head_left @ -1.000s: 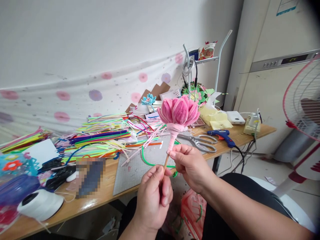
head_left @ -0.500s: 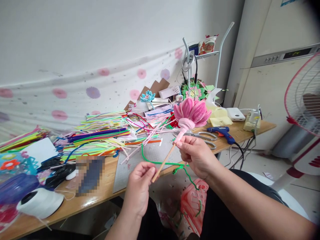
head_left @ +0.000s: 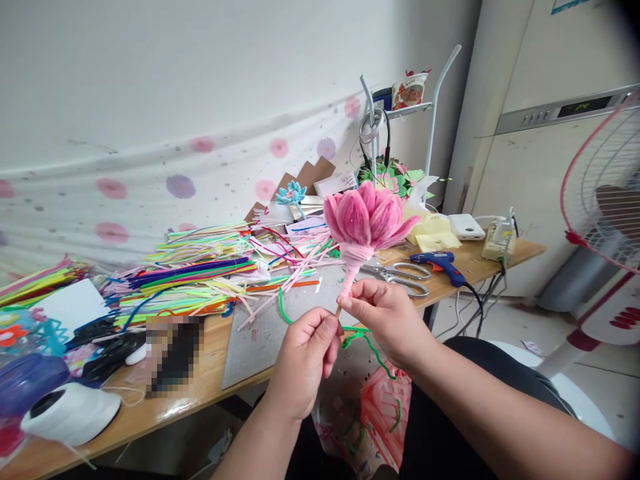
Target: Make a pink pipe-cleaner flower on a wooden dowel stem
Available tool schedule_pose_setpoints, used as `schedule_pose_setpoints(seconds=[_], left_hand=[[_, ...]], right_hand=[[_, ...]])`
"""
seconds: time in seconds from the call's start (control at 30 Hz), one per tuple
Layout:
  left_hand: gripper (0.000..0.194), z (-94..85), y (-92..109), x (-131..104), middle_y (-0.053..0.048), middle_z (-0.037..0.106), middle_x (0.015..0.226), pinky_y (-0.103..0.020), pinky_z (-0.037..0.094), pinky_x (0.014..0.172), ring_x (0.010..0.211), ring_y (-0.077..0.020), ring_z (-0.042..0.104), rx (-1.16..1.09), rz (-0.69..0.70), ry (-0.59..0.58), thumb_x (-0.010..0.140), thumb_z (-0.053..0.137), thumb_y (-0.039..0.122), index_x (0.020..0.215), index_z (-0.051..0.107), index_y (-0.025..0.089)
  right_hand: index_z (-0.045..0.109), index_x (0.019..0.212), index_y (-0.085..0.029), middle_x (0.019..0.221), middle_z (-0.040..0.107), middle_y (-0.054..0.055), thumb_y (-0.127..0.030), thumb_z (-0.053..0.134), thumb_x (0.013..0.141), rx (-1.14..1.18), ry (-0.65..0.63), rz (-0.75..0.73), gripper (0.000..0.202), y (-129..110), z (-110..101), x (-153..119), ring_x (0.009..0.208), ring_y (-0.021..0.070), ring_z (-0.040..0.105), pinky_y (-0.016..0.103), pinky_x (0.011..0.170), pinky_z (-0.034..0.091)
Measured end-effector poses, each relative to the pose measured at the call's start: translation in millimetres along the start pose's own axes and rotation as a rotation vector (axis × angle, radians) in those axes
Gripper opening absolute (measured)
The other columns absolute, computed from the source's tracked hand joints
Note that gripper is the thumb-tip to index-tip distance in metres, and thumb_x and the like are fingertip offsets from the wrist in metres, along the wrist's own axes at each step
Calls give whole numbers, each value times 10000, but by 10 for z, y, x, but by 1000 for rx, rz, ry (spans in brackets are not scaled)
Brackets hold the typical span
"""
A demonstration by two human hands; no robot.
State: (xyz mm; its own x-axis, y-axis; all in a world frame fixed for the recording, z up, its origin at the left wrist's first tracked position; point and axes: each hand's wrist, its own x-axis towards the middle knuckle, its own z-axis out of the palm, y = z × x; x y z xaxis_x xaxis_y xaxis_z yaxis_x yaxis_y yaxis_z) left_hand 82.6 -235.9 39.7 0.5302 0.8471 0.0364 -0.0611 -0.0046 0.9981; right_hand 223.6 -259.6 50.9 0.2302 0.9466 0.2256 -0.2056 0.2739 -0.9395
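Observation:
A pink pipe-cleaner flower [head_left: 367, 217] stands upright, tilted slightly to the right, in front of me. Pale pink wrapping [head_left: 353, 270] covers its base and narrows down a thin wooden stick [head_left: 339, 311]. My right hand [head_left: 393, 323] is closed, pinching the lower end of the wrapping between thumb and finger. Just below and to the left, my left hand [head_left: 311, 357] is closed on the stick, whose lower part is hidden in the fingers. A green pipe cleaner [head_left: 373, 350] hangs over the table edge behind my hands.
Bundles of coloured pipe cleaners [head_left: 200, 267] lie across the table, left of a grey cutting mat [head_left: 245, 360]. Scissors [head_left: 400, 275] and a blue glue gun [head_left: 443, 263] rest to the right. A white thread cone [head_left: 75, 413] is front left; a fan [head_left: 605, 220] stands right.
My left hand has moved right and up along the stick, close to my right hand. The flower has shifted left and turned more upright. The view has swung slightly right.

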Motion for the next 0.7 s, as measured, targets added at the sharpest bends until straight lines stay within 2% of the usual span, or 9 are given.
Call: schedule_pose_setpoints(seconds=[0.13,0.27,0.4,0.53,0.6,0.63,0.7], left_hand=[[372,-158,-193,-182,104,344,419,-162,187,372,348,-32,218,-160,-167,-188,842,569,510,687,495,180],[393,-331,-369,-289,115,347,400,-158,204,355,318,-28,227,-109,-233,-299,782,628,540,690,500,180],[375,-445,-454,-323,77,457,406,-178,267,364,326,-60,348,210,-275,-260,735,664,526,695,541,174],[381,-538,-441,-323,36,477,364,-223,312,369,320,-94,383,472,-332,-209,706,694,480,553,547,163],[427,-559,-364,-276,28,484,391,-234,355,426,371,-105,420,470,-262,-113,792,584,533,577,554,165],[453,-551,-307,-239,18,527,464,-238,404,504,453,-115,479,454,-203,-55,859,470,556,656,578,166],[409,-485,-178,-145,-36,648,758,-265,459,714,721,-149,593,359,16,28,891,446,532,844,628,170]], right_hand=[[598,661,-156,597,501,-35,-412,744,659,-12,6,9,295,-33,-71,-9,560,95,405,245,553,315],[564,623,-161,576,467,-40,-361,674,698,-117,-79,19,240,-52,-60,-40,538,87,366,236,521,286],[551,618,-164,583,471,-33,-327,621,724,-211,-134,-2,206,-64,-42,-48,545,91,372,236,522,286],[552,637,-168,587,439,-41,-366,642,725,-177,-112,-6,235,-77,-125,1,548,90,344,240,531,272],[555,633,-170,592,440,-37,-374,660,721,-177,-117,-1,246,-70,-167,21,556,95,345,245,540,271],[558,628,-170,592,446,-34,-378,667,718,-184,-126,6,251,-64,-178,25,557,97,350,248,545,274],[569,623,-170,592,465,-28,-382,685,706,-193,-144,26,256,-50,-177,23,557,102,369,254,555,288]])
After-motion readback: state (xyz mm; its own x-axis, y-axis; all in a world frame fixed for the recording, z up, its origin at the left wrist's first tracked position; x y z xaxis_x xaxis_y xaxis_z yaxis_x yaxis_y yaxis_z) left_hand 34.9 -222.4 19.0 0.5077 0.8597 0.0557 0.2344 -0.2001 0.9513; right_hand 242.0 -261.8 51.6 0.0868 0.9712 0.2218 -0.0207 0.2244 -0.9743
